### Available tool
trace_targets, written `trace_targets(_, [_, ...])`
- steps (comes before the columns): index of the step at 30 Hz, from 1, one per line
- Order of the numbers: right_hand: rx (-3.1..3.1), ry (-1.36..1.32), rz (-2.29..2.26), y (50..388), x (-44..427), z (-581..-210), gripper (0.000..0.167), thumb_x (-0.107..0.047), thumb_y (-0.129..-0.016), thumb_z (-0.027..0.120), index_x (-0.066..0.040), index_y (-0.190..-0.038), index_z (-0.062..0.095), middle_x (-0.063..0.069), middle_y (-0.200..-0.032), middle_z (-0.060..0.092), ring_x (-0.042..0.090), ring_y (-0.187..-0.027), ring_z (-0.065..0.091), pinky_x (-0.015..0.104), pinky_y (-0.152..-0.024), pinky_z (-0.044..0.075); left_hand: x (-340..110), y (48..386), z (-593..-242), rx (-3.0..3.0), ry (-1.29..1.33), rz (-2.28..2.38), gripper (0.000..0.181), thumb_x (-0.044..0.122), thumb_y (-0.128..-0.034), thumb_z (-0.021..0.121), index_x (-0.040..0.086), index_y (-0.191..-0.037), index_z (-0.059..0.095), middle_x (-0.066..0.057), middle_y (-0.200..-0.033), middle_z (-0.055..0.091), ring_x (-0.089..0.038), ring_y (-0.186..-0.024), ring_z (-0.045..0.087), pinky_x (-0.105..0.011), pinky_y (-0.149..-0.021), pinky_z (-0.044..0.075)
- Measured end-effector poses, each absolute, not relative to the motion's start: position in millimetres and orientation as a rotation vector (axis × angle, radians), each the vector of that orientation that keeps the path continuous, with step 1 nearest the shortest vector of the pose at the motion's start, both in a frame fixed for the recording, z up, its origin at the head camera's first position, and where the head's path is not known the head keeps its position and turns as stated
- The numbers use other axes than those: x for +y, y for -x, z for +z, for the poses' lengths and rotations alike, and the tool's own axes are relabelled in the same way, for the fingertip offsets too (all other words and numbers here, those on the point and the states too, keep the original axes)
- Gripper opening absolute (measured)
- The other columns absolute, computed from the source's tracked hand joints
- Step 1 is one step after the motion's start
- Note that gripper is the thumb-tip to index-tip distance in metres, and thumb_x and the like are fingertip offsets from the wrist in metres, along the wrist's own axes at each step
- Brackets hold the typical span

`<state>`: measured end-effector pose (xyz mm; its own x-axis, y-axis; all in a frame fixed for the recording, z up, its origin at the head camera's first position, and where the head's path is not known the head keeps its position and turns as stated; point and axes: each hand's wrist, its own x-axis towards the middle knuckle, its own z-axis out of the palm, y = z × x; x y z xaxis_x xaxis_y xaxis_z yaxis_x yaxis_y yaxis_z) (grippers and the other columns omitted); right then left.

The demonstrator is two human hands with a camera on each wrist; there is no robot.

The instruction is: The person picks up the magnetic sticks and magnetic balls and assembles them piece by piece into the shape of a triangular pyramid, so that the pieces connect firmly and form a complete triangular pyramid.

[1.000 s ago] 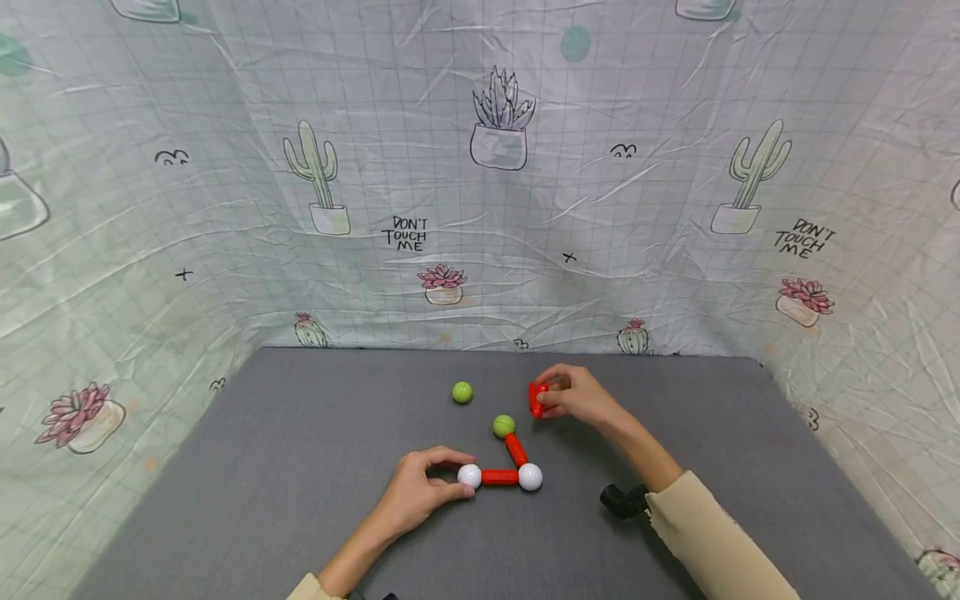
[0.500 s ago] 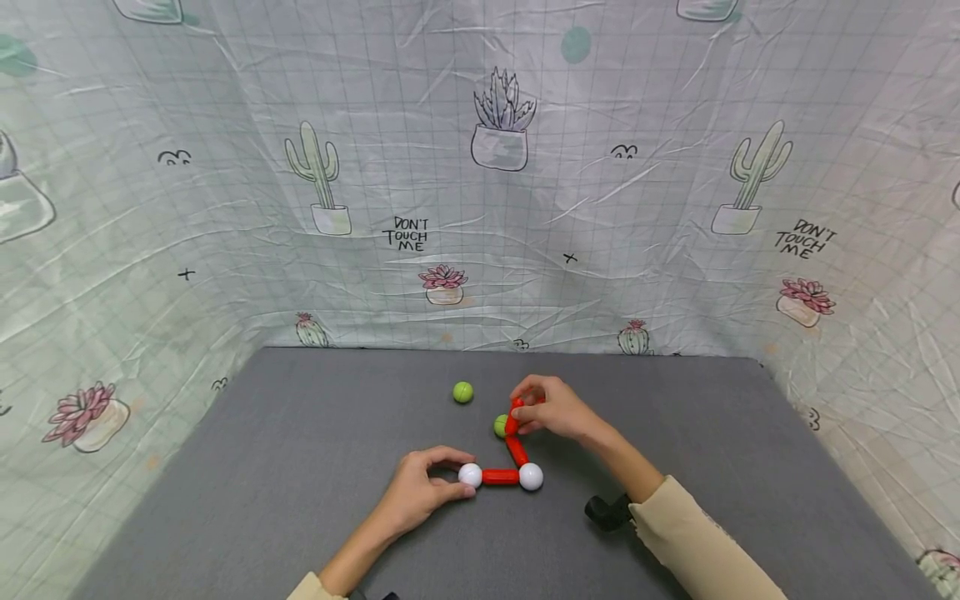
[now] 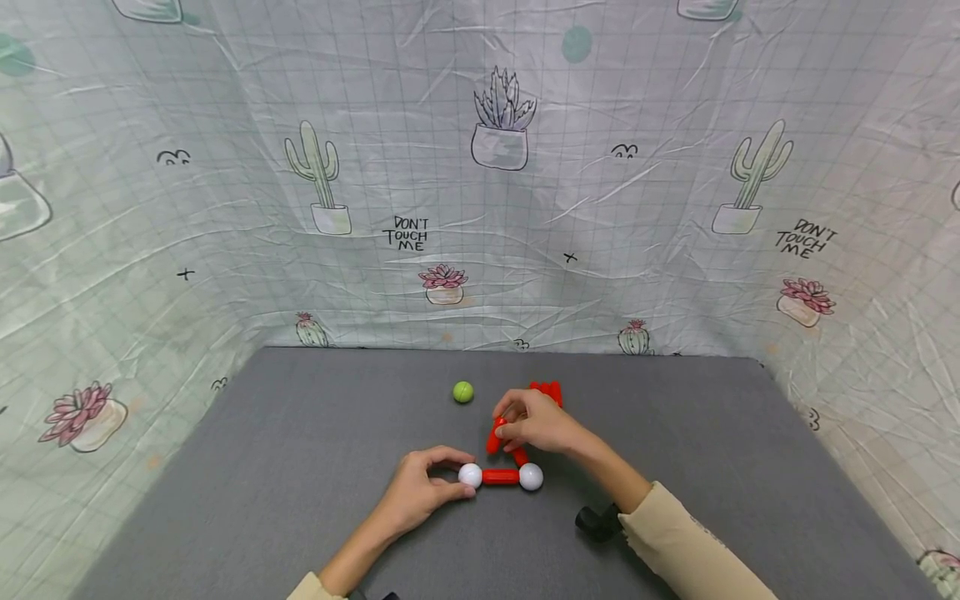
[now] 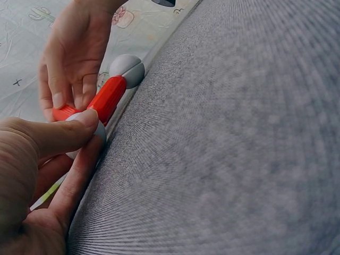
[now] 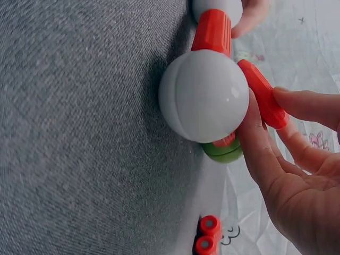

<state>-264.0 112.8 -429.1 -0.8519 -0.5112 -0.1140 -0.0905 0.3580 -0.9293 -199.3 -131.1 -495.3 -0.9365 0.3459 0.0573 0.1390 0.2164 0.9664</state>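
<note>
My left hand [image 3: 420, 490] pinches a white ball [image 3: 470, 476] between thumb and fingers on the grey table. A red rod [image 3: 500, 477] joins that ball to a second white ball [image 3: 531, 477]. From the second ball another red rod [image 3: 521, 456] runs away at an angle to a green ball [image 5: 223, 152], hidden behind my right hand in the head view. Between thumb and fingers, my right hand [image 3: 538, 423] holds a loose red rod [image 3: 495, 437], tilted above the table. In the right wrist view this held rod [image 5: 263, 94] is beside the second white ball.
A loose green ball [image 3: 462, 392] lies farther back on the grey table [image 3: 337, 433]. Several red rods [image 3: 551, 391] lie side by side behind my right hand. A patterned cloth [image 3: 600, 200] hangs at the back and sides.
My right hand has taken a red rod from the group at the back and brought it left and nearer, over the angled rod. My left hand has stayed on the white ball.
</note>
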Motion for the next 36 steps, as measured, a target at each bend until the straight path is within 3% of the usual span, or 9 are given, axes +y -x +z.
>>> trace_targets(10, [2.251,0.576,-1.449,261,107,-429,0.026,0.001,-0.093,0.070,0.011,-0.116,0.061,0.019,-0.094,0.070,0.035,-0.076,0.075,0.041,-0.074,0.064,-131,200,-496,2.298,-0.475,1.818,0.039,0.012,-0.0788,0.090,0.007,-0.115,0.076,-0.019,-0.116,0.074,-0.009,-0.078,0.075,-0.020,-0.073,0.057])
trace_targets(24, [2.252,0.567,-1.433,256,100,-432,0.024,0.002,-0.092,0.070,0.010,-0.113,0.063,0.014,-0.092,0.070,0.026,-0.073,0.074,0.038,-0.073,0.063,-131,200,-495,2.323,-0.460,1.812,0.038,0.011,-0.0764,0.092,0.007,-0.111,0.076,-0.017,-0.109,0.075,-0.010,-0.076,0.073,-0.021,-0.071,0.057])
trace_targets(36, [2.270,0.573,-1.418,255,98,-432,0.023,0.002,-0.092,0.070,0.009,-0.114,0.064,0.013,-0.092,0.069,0.029,-0.074,0.075,0.038,-0.073,0.063,-131,200,-496,2.298,-0.481,1.811,0.036,0.011,-0.0778,0.091,0.006,-0.110,0.075,-0.018,-0.109,0.074,-0.011,-0.076,0.074,-0.021,-0.070,0.057])
